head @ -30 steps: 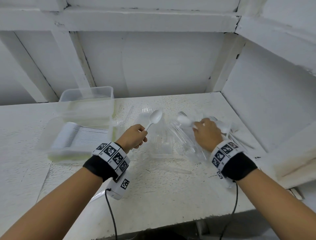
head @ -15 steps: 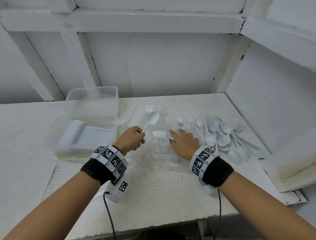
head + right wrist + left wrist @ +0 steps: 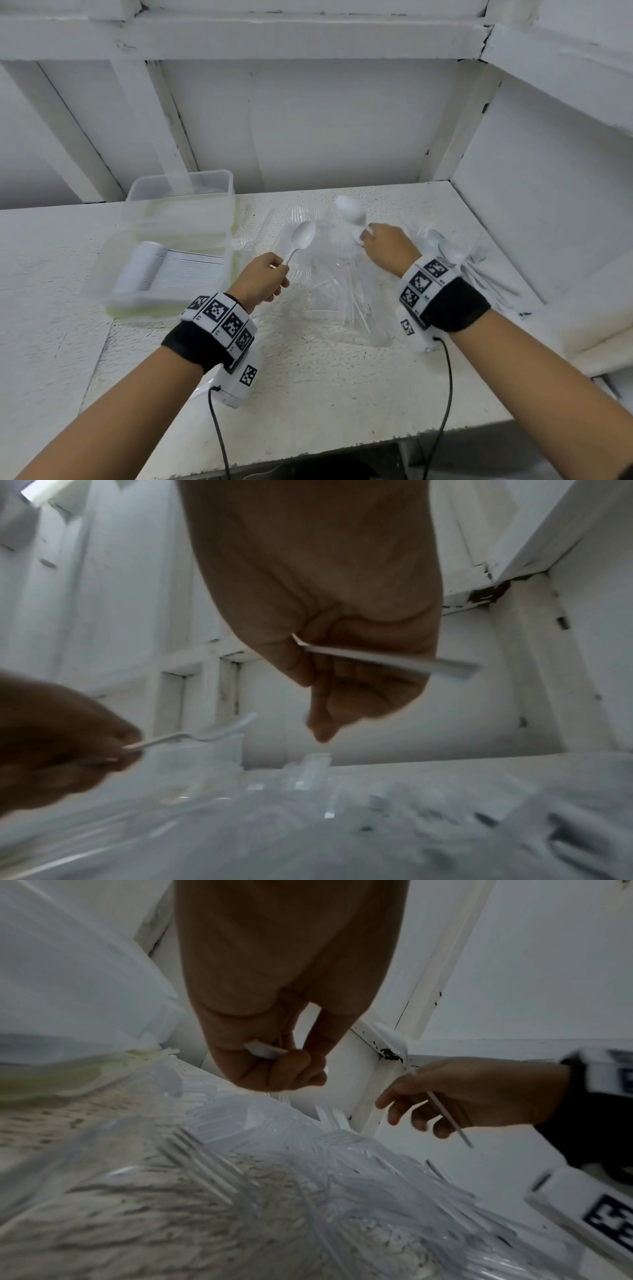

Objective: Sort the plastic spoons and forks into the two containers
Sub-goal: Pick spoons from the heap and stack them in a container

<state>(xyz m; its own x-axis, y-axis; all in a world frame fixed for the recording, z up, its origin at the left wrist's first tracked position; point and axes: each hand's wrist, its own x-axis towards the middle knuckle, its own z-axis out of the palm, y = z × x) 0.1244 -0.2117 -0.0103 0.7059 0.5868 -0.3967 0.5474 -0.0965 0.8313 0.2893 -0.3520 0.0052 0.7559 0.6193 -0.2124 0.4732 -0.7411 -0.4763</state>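
My left hand point(image 3: 265, 279) pinches the handle of a white plastic spoon point(image 3: 301, 238), bowl up, above a heap of clear plastic forks point(image 3: 337, 291). My right hand point(image 3: 387, 246) grips a second white spoon point(image 3: 351, 212), blurred and raised over the same heap. In the left wrist view the left hand point(image 3: 281, 1066) pinches the handle end and the right hand point(image 3: 455, 1096) holds a thin white handle. In the right wrist view the right hand point(image 3: 342, 669) pinches its handle point(image 3: 394, 660); the left-hand spoon point(image 3: 209, 733) shows at left. A clear container point(image 3: 109, 274) holds stacked white spoons.
A second clear container point(image 3: 181, 192) stands behind the first, at the back left. More white spoons point(image 3: 459, 257) lie loose on the table to the right of my right wrist. White walls close the back and right side; the table's front edge point(image 3: 342, 442) runs below my forearms.
My right hand has lifted off the heap with a white spoon and moved up and to the right. My left hand keeps its spoon in about the same place.
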